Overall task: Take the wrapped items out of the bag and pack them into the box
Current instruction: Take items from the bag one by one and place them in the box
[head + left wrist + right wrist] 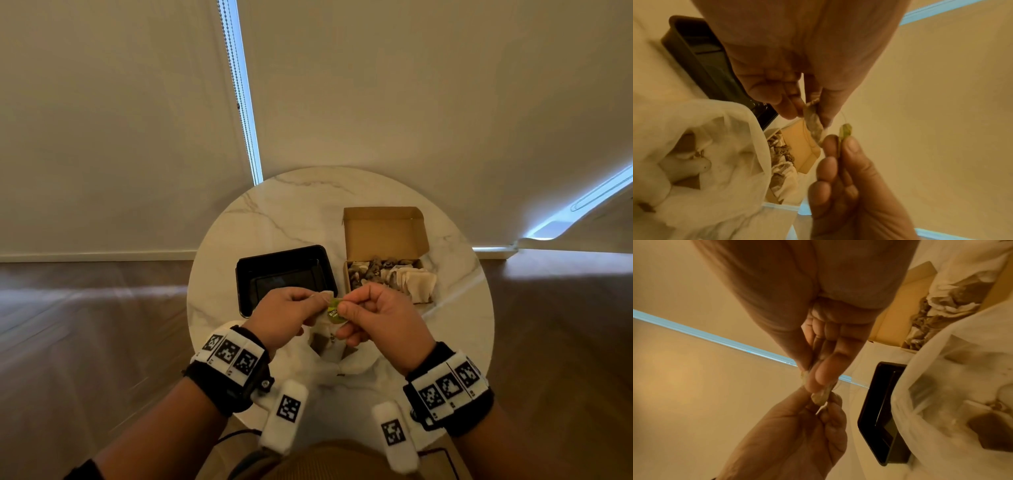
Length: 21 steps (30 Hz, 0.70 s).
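Observation:
Above the near part of the table, my left hand [320,301] pinches a small pale wrapped tea bag [815,128] between thumb and finger. My right hand [344,305] pinches its green paper tag [334,314], joined to the tea bag by a thin string. The two hands almost touch. Under them lies the translucent white plastic bag [318,363], open, with more wrapped items inside [694,162]. The open cardboard box [383,233] stands at the right behind my right hand and holds several tea bags [394,274], some spilling over its right edge.
A black plastic tray [284,270] sits to the left of the box, behind my left hand. The round marble table [281,212] ends close to the bag's near side. Blinds [102,120] hang behind the table.

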Tool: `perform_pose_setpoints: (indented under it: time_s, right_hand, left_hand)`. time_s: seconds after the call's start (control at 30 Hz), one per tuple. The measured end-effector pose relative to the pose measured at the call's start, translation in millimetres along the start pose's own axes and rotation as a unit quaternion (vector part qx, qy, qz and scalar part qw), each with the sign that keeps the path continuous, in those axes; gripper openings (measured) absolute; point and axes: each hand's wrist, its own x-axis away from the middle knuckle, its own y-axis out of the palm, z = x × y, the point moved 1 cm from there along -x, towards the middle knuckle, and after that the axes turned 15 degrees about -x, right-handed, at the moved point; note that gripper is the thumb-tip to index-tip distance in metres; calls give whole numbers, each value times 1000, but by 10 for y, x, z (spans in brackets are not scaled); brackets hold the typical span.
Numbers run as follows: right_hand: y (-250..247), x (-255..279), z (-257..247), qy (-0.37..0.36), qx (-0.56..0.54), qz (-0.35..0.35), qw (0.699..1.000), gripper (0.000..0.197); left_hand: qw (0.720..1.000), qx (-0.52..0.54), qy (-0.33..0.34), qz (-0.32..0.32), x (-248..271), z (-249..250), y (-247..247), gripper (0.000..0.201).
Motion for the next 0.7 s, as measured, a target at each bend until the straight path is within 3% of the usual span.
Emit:
perform_pose_setpoints:
  time_s: [0.17, 0.37, 0.53, 0.63, 0.7]
  right_hand:
    - [-88, -49, 103, -12, 50, 26, 998, 5]
    - [-134, -67, 207, 23, 22, 17, 999, 9]
    - [-159, -76, 238, 4, 64, 20, 998, 15]
    - [-174, -56, 276, -14, 89, 35, 995, 20]
    - [-202, -41, 323, -5, 82, 58, 995, 22]
  left_hand:
    - [994, 96, -46, -36, 14, 25, 72, 21]
    - [994, 77, -58, -57, 17, 4, 126, 24]
    - [988, 97, -56, -109, 19, -5, 149, 36]
    - [996, 25, -11, -89, 25, -70, 184, 26]
    - [996, 55, -15, -76, -7, -121, 227, 18]
